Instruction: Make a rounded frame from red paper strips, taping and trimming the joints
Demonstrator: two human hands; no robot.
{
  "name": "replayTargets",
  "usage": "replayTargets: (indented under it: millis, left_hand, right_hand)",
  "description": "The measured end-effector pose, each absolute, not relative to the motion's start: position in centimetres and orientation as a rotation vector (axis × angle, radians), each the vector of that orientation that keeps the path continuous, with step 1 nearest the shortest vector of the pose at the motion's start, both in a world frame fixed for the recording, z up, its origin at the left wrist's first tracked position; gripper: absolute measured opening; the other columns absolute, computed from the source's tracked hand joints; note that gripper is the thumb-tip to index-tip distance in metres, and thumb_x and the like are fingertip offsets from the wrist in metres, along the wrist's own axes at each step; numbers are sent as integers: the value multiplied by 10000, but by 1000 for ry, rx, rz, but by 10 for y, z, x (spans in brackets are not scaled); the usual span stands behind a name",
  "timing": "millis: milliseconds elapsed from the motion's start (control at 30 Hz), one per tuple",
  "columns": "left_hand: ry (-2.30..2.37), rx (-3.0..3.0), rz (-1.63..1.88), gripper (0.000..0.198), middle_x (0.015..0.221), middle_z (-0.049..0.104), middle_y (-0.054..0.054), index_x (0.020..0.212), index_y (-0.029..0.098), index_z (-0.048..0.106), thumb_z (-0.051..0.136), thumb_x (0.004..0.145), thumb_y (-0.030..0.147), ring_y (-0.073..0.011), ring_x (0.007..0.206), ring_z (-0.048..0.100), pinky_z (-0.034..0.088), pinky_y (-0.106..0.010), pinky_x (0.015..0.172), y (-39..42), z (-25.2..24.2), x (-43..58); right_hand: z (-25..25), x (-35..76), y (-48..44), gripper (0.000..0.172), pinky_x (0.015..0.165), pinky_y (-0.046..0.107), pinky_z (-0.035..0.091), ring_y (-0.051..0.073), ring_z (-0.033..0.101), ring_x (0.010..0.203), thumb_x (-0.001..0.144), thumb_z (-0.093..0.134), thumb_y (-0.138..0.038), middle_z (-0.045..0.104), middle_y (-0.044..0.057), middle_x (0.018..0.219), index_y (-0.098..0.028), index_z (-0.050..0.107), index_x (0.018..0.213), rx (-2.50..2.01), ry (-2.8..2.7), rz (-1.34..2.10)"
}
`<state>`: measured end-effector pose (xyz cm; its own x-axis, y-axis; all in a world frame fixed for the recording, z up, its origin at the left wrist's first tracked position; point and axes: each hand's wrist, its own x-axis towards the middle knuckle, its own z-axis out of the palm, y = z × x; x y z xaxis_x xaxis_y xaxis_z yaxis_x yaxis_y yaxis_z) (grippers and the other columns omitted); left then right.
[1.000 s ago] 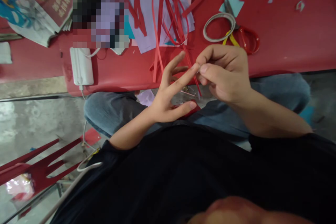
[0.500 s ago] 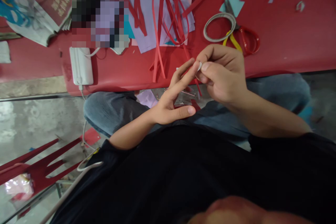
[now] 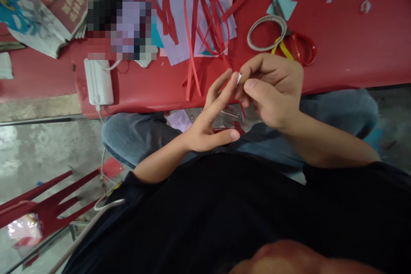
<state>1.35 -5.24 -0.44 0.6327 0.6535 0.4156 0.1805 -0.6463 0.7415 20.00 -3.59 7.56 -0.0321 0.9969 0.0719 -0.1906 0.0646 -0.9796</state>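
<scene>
My left hand [image 3: 213, 115] is open, its fingers stretched up and right and its thumb held apart. At its index fingertip is a small white piece [image 3: 239, 78] that looks like tape or paper. Close by on the right, my right hand [image 3: 272, 90] has bent fingers, with a gap between thumb and index finger and nothing plainly held. Beyond the hands, a bundle of red strips [image 3: 195, 30] lies on lilac paper sheets [image 3: 175, 53]. A roll of tape [image 3: 251, 36] rests against scissors [image 3: 303, 34] with red and yellow handles.
The red table [image 3: 353, 51] carries a white power bank [image 3: 99, 81] with a cable, newspapers [image 3: 61, 13] and a light blue paper scrap [image 3: 290, 7]. A blurred-out patch hides something beside them. A red plastic stool or chair [image 3: 48, 205] stands at lower left.
My right thumb and index finger have parted from the white piece, which now sits at my left index fingertip. The right hand's fingers are looser; the table things stay put.
</scene>
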Motion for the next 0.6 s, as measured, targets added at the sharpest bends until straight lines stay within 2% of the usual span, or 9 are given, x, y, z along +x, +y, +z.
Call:
replayTargets:
  millis: [67,133,233,300,500,600]
  left_hand:
    - [644,2042,1011,1107,1960,67,-84,1865,395,10,365,994,980,-457,1824,266,491,-659,1393,-50,-5,15]
    - [616,2000,1067,1109,1944,97,-105,1869,363,100,431,992,957,-465,1816,280,444,-670,1424,-49,-4,15]
    - [609,2031,1076,1042,1939,112,-121,1872,346,115,463,1042,872,-482,1826,237,402,-731,1429,-48,0,13]
    - [612,2061,1088,1024,1939,111,-129,1871,342,121,456,1054,859,-488,1831,216,412,-730,1422,-46,1,12]
    - [708,2167,1128,1020,1949,77,-103,1860,376,177,482,1029,883,-503,1746,383,463,-703,1376,-43,-2,12]
    - [774,2189,1107,976,1961,9,-87,1849,381,191,440,1045,875,-507,1736,385,462,-711,1361,-45,-3,13]
  right_hand:
    - [79,201,-38,183,475,341,390,148,553,507,923,908,-337,679,-26,662,-275,766,825,-1002,-1178,1204]
    - [82,201,-40,241,491,342,404,145,547,517,916,952,-375,651,-34,649,-282,753,817,-1043,-1210,1152]
    - [83,201,-41,293,486,346,416,152,544,523,926,956,-439,639,-40,649,-300,724,813,-1129,-1240,1124]
    - [82,202,-40,284,471,348,398,154,529,516,940,939,-434,636,-40,648,-304,720,816,-1168,-1257,1109]
    - [86,205,-43,203,487,354,362,138,516,524,947,898,-275,633,-36,665,-286,736,825,-1151,-1293,1077]
    - [89,206,-45,192,503,366,344,140,510,544,960,881,-268,655,-27,694,-290,740,832,-1198,-1320,1045]
